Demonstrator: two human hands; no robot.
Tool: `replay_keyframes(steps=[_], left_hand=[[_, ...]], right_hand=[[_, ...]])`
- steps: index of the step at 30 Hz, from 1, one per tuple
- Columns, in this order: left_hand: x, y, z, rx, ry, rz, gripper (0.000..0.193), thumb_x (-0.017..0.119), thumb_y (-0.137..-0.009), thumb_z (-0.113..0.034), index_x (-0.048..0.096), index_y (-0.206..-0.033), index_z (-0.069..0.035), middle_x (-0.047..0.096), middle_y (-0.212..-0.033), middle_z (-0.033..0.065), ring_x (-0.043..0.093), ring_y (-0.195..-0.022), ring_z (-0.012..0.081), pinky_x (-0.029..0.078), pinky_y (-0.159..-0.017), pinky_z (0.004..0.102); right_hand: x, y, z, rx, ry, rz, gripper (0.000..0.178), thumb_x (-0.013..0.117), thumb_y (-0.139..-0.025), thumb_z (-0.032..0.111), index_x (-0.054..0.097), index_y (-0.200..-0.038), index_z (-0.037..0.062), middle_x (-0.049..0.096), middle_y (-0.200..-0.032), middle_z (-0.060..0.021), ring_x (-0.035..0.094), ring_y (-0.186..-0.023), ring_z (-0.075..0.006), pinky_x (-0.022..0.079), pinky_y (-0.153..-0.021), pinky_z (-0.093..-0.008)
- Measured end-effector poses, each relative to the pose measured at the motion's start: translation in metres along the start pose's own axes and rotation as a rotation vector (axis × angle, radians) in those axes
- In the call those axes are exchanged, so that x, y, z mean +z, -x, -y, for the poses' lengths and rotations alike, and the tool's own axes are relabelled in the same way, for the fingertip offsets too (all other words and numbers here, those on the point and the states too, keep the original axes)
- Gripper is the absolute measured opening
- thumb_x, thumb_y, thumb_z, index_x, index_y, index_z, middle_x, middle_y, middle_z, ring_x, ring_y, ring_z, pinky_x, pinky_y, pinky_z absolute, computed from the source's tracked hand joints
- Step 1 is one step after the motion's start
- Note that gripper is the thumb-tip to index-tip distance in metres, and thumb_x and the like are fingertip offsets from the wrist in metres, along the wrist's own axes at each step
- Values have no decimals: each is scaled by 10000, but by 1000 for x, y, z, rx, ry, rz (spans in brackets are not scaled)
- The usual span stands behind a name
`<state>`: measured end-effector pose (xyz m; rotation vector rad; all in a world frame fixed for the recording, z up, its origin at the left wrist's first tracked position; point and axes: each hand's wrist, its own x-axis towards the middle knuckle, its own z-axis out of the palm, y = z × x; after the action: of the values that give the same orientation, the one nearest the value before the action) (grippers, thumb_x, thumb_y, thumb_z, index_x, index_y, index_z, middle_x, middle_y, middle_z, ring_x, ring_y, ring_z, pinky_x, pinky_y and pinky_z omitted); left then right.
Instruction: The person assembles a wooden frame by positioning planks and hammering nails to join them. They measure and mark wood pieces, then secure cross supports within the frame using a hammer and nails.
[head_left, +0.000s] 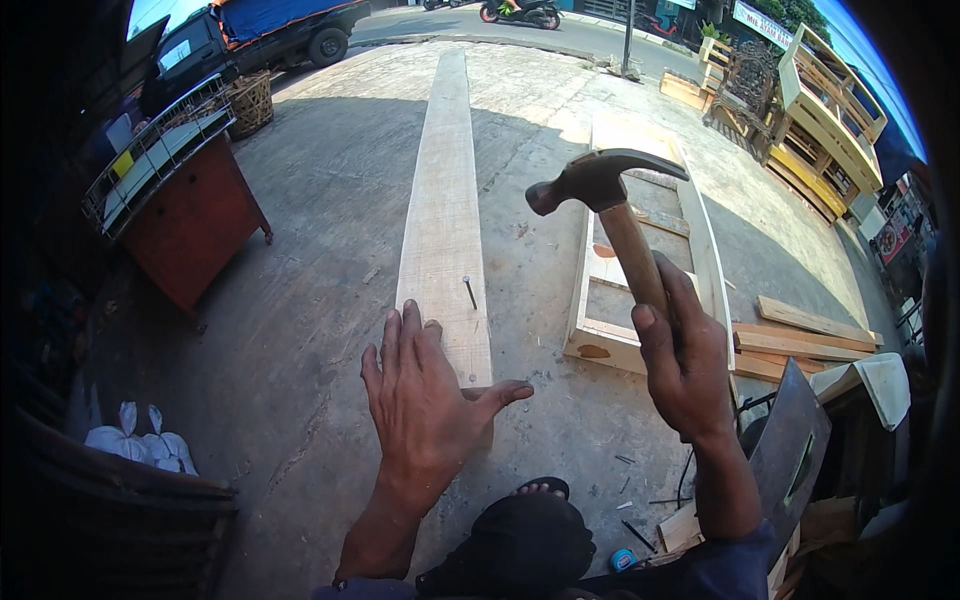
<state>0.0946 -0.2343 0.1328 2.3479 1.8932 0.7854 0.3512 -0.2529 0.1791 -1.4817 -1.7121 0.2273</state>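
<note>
A long pale wooden plank [440, 200] runs away from me over the concrete. My left hand [418, 395] lies on its near end, fingers stretched along the wood and thumb out past the right edge. Just beyond the fingers a nail [469, 292] stands partly driven into the plank, leaning slightly. Close to the near edge a second nail head [473, 379] sits about level with the wood. My right hand [688, 360] is wrapped round the wooden handle of a claw hammer [600, 182], raised to the right of the plank with its striking face to the left.
Right of the plank lies a wooden frame [712, 260], with loose timber pieces [800, 345] beyond. A tape measure [623, 559] and scattered nails [638, 535] are near my foot. A red cabinet [200, 225] stands left, white bags [145, 445] below it. A truck [240, 50] is parked behind.
</note>
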Motion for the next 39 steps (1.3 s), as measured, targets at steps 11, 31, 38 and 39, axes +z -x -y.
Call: replay_keyframes(steps=[11, 31, 38, 39], left_hand=[[32, 6, -12, -4, -135, -311, 652, 820, -736, -247, 570, -1263, 44, 570, -1447, 283, 509, -1370, 413, 362, -1046, 579], [34, 8, -12, -21, -51, -285, 638, 838, -758, -247, 521, -1238, 28, 529, -1461, 276, 468, -1371, 410, 317, -1050, 568], [35, 10, -9, -8, -2, -304, 699, 840, -759, -250, 458, -1272, 32, 511, -1421, 262, 463, -1353, 403, 303, -999, 558], [36, 9, -9, -5, 15, -299, 707, 841, -758, -251, 453, -1274, 36, 512, -1414, 262, 463, -1352, 402, 302, -993, 551]], right_hand=[[184, 114, -38, 388, -716, -10, 517, 560, -1088, 227, 426, -1544, 24, 603, -766, 2, 536, -597, -68, 465, -543, -268], [-50, -59, 15, -184, -820, -106, 488, 513, -1102, 350, 551, -1315, -87, 473, -703, -10, 440, -493, -76, 350, -442, -226], [-50, -82, 75, -387, 405, 587, 342, 630, -1029, 222, 580, -1314, 40, 685, -809, -144, 603, -555, -350, 501, -551, -422], [-61, -90, 87, -252, 409, 674, 360, 646, -1014, 206, 577, -1325, 39, 712, -850, -168, 616, -573, -389, 516, -575, -447]])
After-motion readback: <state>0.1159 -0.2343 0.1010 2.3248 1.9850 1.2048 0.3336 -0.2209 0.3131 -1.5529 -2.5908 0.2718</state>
